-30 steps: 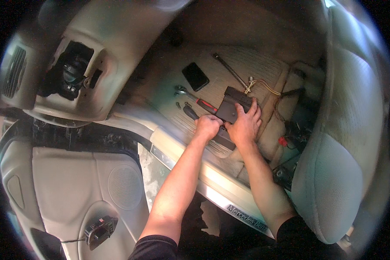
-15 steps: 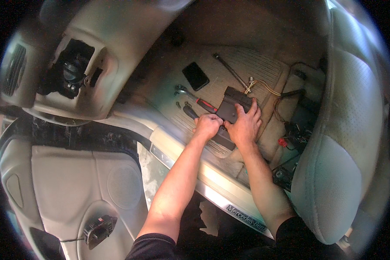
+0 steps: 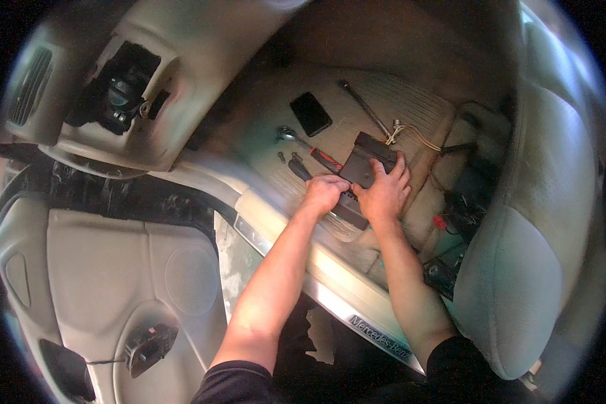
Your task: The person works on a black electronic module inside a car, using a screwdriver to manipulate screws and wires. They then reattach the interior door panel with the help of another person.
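My right hand (image 3: 386, 195) grips a dark rectangular box (image 3: 359, 174), fingers spread over its top and thumb at its lower edge. Beside it, my left hand (image 3: 324, 195) has its fingers closed at the box's left edge; what they hold is hidden. A black handle (image 3: 299, 169) lies just beyond those fingers, with small fasteners (image 3: 281, 158) nearby. Behind them rests a ratchet with a red-and-black handle (image 3: 323, 155). Pale wires (image 3: 416, 135) run from near the box's top.
On the floor mat (image 3: 397, 94) are a black phone (image 3: 310, 114) and a long metal bar (image 3: 362, 106). Right are loose wiring (image 3: 461, 215) and a seat (image 3: 498, 289). An open door panel (image 3: 94, 269) is left, below the dashboard opening (image 3: 118, 87). The sill (image 3: 276, 236) crosses below my hands.
The view has shifted slightly, so the floor items sit a little differently in the picture. My left fingers look slightly more stretched along the box's edge; both hands stay at the box.
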A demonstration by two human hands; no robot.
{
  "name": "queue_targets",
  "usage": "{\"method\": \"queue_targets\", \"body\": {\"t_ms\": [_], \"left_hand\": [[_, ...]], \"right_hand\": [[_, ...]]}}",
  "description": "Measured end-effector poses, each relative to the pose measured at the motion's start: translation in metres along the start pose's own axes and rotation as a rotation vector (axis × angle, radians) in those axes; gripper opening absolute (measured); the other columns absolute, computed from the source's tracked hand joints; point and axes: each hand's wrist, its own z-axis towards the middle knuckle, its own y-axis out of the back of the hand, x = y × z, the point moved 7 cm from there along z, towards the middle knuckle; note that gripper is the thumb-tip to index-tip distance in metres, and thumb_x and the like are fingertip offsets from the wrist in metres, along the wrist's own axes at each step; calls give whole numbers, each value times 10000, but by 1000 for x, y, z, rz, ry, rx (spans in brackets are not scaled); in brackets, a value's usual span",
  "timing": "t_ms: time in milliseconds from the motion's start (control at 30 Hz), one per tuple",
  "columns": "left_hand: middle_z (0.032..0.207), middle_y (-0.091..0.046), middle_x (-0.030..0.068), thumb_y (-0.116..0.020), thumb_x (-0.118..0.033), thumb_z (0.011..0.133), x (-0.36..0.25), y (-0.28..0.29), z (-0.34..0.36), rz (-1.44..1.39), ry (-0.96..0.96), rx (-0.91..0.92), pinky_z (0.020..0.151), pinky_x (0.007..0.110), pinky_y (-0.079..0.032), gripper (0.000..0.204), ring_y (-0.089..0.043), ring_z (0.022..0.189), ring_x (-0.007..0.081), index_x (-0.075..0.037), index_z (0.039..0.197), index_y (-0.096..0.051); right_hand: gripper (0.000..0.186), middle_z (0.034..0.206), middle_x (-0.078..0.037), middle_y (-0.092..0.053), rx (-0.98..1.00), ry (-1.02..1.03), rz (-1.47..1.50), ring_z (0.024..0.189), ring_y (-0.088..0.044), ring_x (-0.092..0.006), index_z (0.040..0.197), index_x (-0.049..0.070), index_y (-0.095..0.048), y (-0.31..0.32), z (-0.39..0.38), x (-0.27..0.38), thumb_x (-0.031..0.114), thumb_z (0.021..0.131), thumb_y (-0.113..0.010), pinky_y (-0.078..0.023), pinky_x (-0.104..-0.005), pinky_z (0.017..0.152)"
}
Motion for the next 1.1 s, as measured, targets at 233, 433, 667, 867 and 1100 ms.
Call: {"method": "queue_targets", "body": {"t_ms": [233, 433, 667, 867, 1100], "left_hand": [[980, -761, 109, -715, -216, 795, -10, -2, -9, 53, 89, -87, 873, 328, -513, 273, -693, 930, 210, -36, 989, -778], [943, -762, 110, -718, -233, 800, -8, 2, -11, 47, 123, -158, 855, 343, -521, 251, -702, 900, 220, -66, 976, -783], [1094, -717, 160, -660, -301, 841, -20, 4, -15, 235, -118, -114, 961, 391, -487, 283, -644, 1072, 316, -104, 1003, -782], [1205, -664, 153, -632, -353, 856, -27, 3, -26, 343, -147, -139, 1057, 444, -420, 288, -527, 1216, 349, -170, 1014, -788], [1160, -682, 153, -625, -354, 886, -33, 9, -24, 380, -187, -104, 1059, 451, -415, 296, -567, 1171, 344, -144, 1030, -778]], "right_hand": [[700, 1573, -184, -256, -23, 7, 7, 1420, -287, -397, 1335, 206, -617, 0, 0, -2, 367, 700, -866, -333, -525, 1116], [697, 1566, -185, -274, -26, 14, -9, 1405, -308, -402, 1327, 199, -621, 0, 0, -1, 385, 699, -862, -355, -545, 1086], [698, 1570, -195, -259, -17, 23, -1, 1405, -302, -415, 1334, 188, -615, -1, 0, -2, 366, 705, -859, -352, -542, 1092], [706, 1569, -199, -258, -25, 35, 32, 1406, -296, -429, 1341, 190, -608, -6, 3, -5, 351, 702, -861, -336, -547, 1113], [704, 1572, -193, -258, -14, 26, 12, 1403, -307, -421, 1334, 189, -617, -3, 4, -4, 364, 698, -863, -339, -529, 1120]]}}
